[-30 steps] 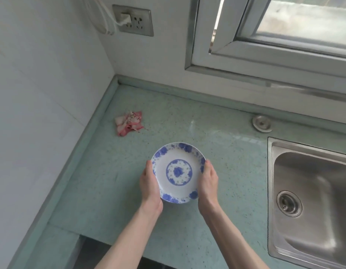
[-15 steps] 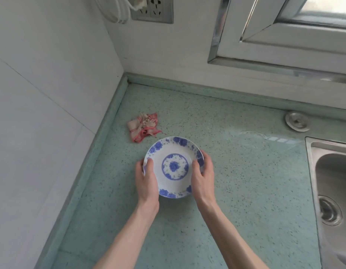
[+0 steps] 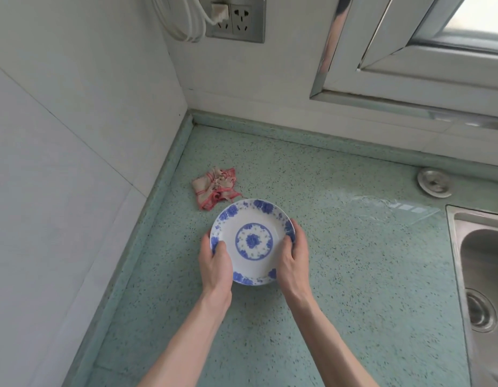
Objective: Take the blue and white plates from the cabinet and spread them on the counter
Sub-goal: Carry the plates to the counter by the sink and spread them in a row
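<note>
A round white plate with blue flowers on its rim and a blue medallion in the middle [image 3: 253, 241] is held level, low over the green speckled counter [image 3: 353, 275]. My left hand [image 3: 215, 263] grips its left edge, thumb on the rim. My right hand [image 3: 293, 261] grips its right edge the same way. Whether the plate's base touches the counter I cannot tell. No cabinet is in view.
A crumpled red and beige cloth [image 3: 215, 188] lies just beyond the plate, near the left wall. A steel sink [image 3: 482, 289] sits at the right edge, with a round metal cap [image 3: 434, 182] behind it. A wall socket with a white cable [image 3: 233, 18] and a window frame [image 3: 409, 65] are above.
Both hands have carried the plate away from me and to the left, closer to the cloth and the corner. The grip has shifted, with thumbs now over the rim.
</note>
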The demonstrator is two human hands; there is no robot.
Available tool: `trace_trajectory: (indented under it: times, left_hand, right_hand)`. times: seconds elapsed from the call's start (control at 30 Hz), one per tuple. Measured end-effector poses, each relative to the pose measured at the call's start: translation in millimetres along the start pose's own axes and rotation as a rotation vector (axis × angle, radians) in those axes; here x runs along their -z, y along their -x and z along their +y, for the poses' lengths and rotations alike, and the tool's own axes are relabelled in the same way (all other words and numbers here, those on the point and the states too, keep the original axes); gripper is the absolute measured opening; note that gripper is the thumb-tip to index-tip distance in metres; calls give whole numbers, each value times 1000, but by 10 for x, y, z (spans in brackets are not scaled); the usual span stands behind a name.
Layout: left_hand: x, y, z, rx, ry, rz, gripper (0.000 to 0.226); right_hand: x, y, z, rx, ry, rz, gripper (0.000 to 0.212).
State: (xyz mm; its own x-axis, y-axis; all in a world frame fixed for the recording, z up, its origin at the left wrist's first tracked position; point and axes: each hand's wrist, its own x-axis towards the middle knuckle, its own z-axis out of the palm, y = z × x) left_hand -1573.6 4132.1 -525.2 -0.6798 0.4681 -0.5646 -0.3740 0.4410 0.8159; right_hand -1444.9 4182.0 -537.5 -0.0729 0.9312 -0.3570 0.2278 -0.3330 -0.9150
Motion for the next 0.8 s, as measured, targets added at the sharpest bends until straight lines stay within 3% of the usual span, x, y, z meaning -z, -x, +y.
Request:
trace_trajectory:
  times: [0.23, 0.33, 0.4, 0.47, 0.6, 0.8]
  left_hand:
    - [95, 69, 147, -97, -137, -44, 30]
    - [206, 79, 218, -260, -303, -25, 20]
    - [285, 50, 217, -411, -493, 9, 12]
    - [344, 32, 222, -519, -703, 32, 13]
    - [375, 29, 281, -665, -1025, 83, 15]
    - [334, 164, 361, -647, -1064, 92, 21]
  right_hand:
    - [19, 13, -40, 11, 91, -8, 52]
    - [134, 31, -119, 32, 167, 37, 51]
    - [228, 48, -154, 75, 312, 133, 34]
    - [280, 74, -179, 91, 568, 181, 23]
    - [302, 94, -253, 126, 878, 176, 42]
    - [402, 173, -367, 180, 869, 176, 40]
